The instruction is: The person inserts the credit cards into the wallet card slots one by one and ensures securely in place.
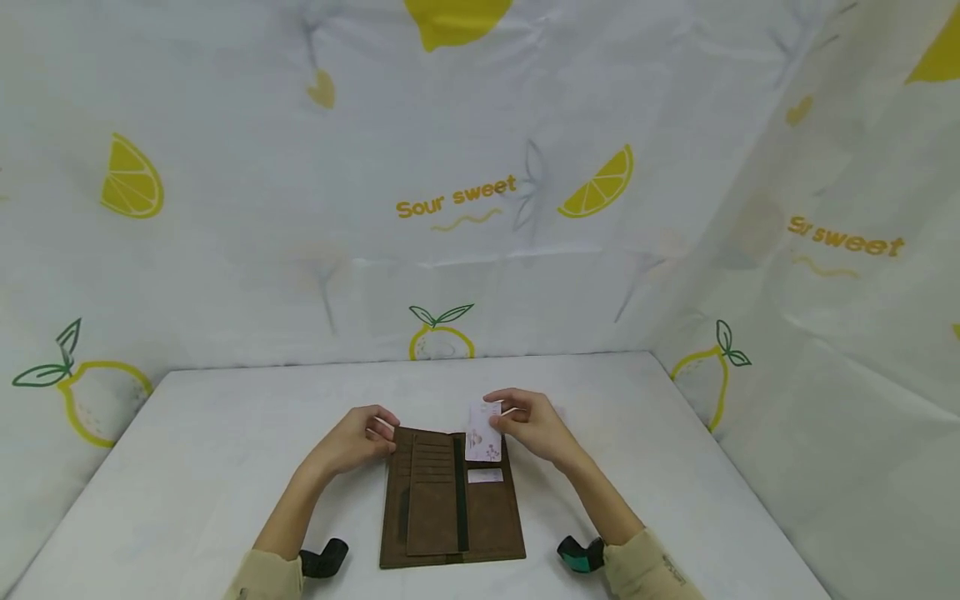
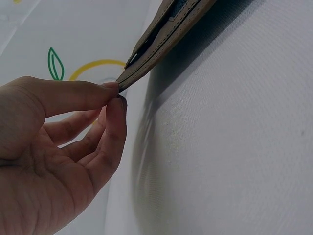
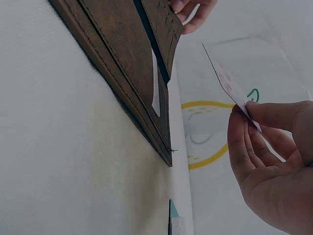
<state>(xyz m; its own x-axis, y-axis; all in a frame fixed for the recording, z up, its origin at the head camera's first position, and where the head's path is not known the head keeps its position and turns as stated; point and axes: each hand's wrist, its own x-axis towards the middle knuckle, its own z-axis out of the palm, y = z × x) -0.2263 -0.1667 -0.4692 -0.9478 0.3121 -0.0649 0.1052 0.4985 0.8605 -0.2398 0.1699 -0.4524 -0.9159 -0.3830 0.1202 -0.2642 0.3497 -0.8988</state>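
Observation:
A brown long wallet lies opened out on the white table, with card slots on its left half. My left hand pinches the wallet's upper left corner between thumb and fingertips, as the left wrist view shows up close. In my right hand a white card with a pinkish flower print is pinched by its right edge. That card is held over the wallet's upper right part, apart from the leather in the right wrist view. A second pale card shows as a strip in the right half's pocket.
Just behind my right hand, a small pale item lies on the table; the right wrist view shows a teal-and-white edge there. A white cloth with lemon prints hangs behind and at the right. Black wrist devices sit at both cuffs.

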